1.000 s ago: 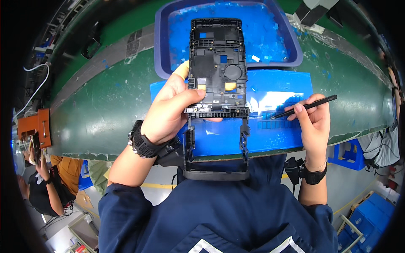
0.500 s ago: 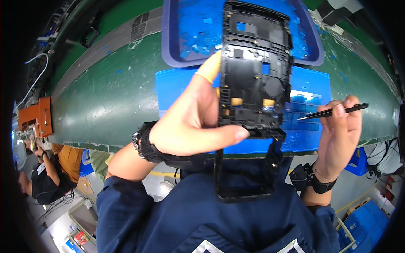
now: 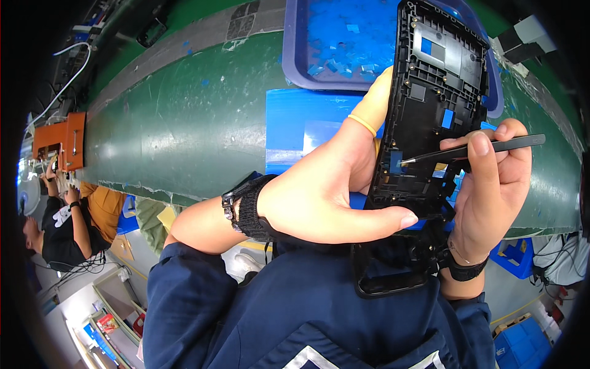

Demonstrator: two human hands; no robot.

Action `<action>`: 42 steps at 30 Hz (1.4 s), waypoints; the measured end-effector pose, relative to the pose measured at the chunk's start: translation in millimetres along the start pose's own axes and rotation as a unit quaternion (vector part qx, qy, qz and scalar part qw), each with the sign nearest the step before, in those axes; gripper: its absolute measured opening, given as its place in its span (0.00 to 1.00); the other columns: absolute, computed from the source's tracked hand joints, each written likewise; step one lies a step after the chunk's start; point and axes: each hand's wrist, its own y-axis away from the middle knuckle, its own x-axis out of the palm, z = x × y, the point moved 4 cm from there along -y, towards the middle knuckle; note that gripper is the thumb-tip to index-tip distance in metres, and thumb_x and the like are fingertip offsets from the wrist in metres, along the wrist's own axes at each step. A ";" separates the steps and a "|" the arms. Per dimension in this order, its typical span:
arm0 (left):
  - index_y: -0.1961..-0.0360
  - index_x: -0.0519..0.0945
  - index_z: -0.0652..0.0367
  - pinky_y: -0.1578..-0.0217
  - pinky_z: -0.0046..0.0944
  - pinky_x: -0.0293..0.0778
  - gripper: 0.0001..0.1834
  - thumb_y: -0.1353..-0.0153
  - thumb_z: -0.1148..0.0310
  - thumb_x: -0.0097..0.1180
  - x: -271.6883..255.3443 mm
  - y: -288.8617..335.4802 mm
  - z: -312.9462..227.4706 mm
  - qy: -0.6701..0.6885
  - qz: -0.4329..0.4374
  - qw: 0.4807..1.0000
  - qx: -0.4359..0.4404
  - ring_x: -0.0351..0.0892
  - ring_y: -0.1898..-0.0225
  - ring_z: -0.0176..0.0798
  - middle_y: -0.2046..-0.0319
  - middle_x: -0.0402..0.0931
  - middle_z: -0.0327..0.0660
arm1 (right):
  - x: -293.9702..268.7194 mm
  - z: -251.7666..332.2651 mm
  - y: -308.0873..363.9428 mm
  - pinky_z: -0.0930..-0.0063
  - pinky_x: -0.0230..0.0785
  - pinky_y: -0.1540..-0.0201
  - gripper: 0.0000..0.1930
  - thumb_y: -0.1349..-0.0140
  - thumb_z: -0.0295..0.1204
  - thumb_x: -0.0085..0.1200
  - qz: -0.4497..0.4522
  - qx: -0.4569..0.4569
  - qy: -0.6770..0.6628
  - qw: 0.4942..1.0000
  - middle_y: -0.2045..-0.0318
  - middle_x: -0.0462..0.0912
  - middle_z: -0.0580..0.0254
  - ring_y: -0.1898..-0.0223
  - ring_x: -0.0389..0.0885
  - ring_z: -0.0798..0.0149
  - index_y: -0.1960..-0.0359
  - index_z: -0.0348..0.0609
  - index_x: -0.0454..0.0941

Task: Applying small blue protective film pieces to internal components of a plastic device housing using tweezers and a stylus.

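Left hand (image 3: 335, 194) grips black plastic frame (image 3: 421, 120), long axis near-to-far, leaning right — right hand (image 3: 491, 184) pinches black tweezers (image 3: 519, 142), tips leftward at small blue film (image 3: 395, 165).

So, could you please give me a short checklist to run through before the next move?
1. Black frame held by the left hand: ok, thumb over its lower part.
2. Tweezers held in the right hand: ok.
3. Tweezer tip at the small blue piece on the frame: ok, they meet in this view.
4. Blue piece stuck down flat: cannot tell, too small.
5. Frame lying flat on the table: not ok, it is held up and tilted.
6. Frame apart from the tray: cannot tell, they overlap in view.
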 end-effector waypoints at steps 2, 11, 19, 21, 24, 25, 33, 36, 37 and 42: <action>0.41 0.27 0.57 0.46 0.37 0.52 0.50 0.57 0.85 0.49 1.1 -0.3 0.6 -0.006 -0.001 1.000 0.004 0.46 0.41 0.36 0.42 0.44 0.44 | 0.7 0.2 -0.5 0.74 0.66 0.63 0.09 0.45 0.21 0.43 0.007 -0.008 -0.003 1.000 0.76 0.72 0.61 0.72 0.75 0.67 0.64 0.38 0.59; 0.40 0.31 0.51 0.49 0.44 0.61 0.50 0.59 0.85 0.49 -0.1 -0.1 1.2 -0.001 -0.047 0.999 0.014 0.54 0.43 0.48 0.44 0.51 0.50 | -0.2 -3.7 -2.0 0.75 0.67 0.64 0.09 0.45 0.20 0.43 -0.001 -0.006 0.008 1.000 0.77 0.73 0.60 0.73 0.75 0.67 0.64 0.38 0.58; 0.40 0.31 0.52 0.47 0.45 0.57 0.47 0.56 0.85 0.46 -0.1 0.8 1.4 0.015 -0.040 0.999 0.025 0.53 0.43 0.48 0.43 0.49 0.50 | 3.3 -4.1 -2.4 0.74 0.67 0.64 0.08 0.45 0.21 0.44 -0.009 -0.001 0.015 1.000 0.77 0.73 0.61 0.74 0.75 0.67 0.65 0.39 0.59; 0.41 0.29 0.55 0.46 0.40 0.52 0.46 0.55 0.86 0.43 -0.6 -0.1 1.0 0.059 -0.029 0.998 0.019 0.50 0.42 0.42 0.43 0.46 0.46 | 3.4 -5.1 -2.2 0.74 0.67 0.65 0.09 0.45 0.21 0.44 -0.007 -0.004 0.011 1.000 0.78 0.73 0.61 0.74 0.75 0.67 0.65 0.39 0.59; 0.41 0.28 0.59 0.44 0.33 0.42 0.40 0.51 0.87 0.34 -2.3 -0.9 -1.5 0.066 -0.020 0.998 0.016 0.44 0.41 0.34 0.42 0.42 0.42 | 1.2 -8.2 -2.9 0.77 0.67 0.66 0.11 0.47 0.18 0.46 -0.006 -0.004 -0.019 1.000 0.77 0.74 0.59 0.73 0.76 0.67 0.64 0.39 0.58; 0.41 0.28 0.59 0.44 0.32 0.41 0.39 0.50 0.86 0.34 -4.9 -0.5 0.2 0.025 -0.022 0.999 0.004 0.42 0.41 0.33 0.41 0.41 0.42 | 0.7 -9.2 -3.0 0.80 0.67 0.68 0.14 0.48 0.16 0.47 -0.007 0.001 -0.046 0.999 0.76 0.75 0.56 0.72 0.76 0.66 0.64 0.39 0.57; 0.40 0.40 0.59 0.50 0.29 0.55 0.34 0.49 0.82 0.34 -13.7 -6.2 -4.5 0.042 -0.052 0.997 -0.050 0.56 0.48 0.28 0.47 0.57 0.39 | -22.7 12.0 -6.6 0.83 0.63 0.69 0.09 0.44 0.23 0.44 -0.087 -0.085 0.013 0.993 0.73 0.75 0.49 0.73 0.73 0.69 0.63 0.41 0.58; 0.41 0.45 0.62 0.51 0.28 0.57 0.31 0.47 0.75 0.38 -16.3 -6.9 -8.1 0.049 -0.053 0.994 -0.087 0.60 0.49 0.29 0.48 0.59 0.39 | -30.1 19.3 -6.6 0.83 0.61 0.70 0.09 0.44 0.23 0.43 -0.081 -0.102 0.028 0.991 0.72 0.75 0.46 0.75 0.72 0.70 0.63 0.41 0.58; 0.42 0.48 0.64 0.51 0.29 0.58 0.31 0.46 0.70 0.41 -18.0 -5.5 -7.9 0.041 -0.074 0.990 -0.117 0.61 0.49 0.30 0.46 0.58 0.40 | -30.3 21.4 -6.4 0.83 0.61 0.70 0.09 0.44 0.22 0.43 -0.043 -0.118 0.035 0.991 0.72 0.75 0.44 0.75 0.72 0.70 0.63 0.41 0.57; 0.41 0.47 0.65 0.53 0.27 0.58 0.35 0.49 0.72 0.46 -27.8 2.0 1.4 -0.045 0.018 0.956 -0.288 0.60 0.49 0.29 0.45 0.55 0.41 | -2.2 16.8 -10.1 0.83 0.64 0.69 0.09 0.42 0.25 0.41 0.096 -0.139 0.058 0.984 0.71 0.74 0.46 0.73 0.71 0.70 0.62 0.40 0.55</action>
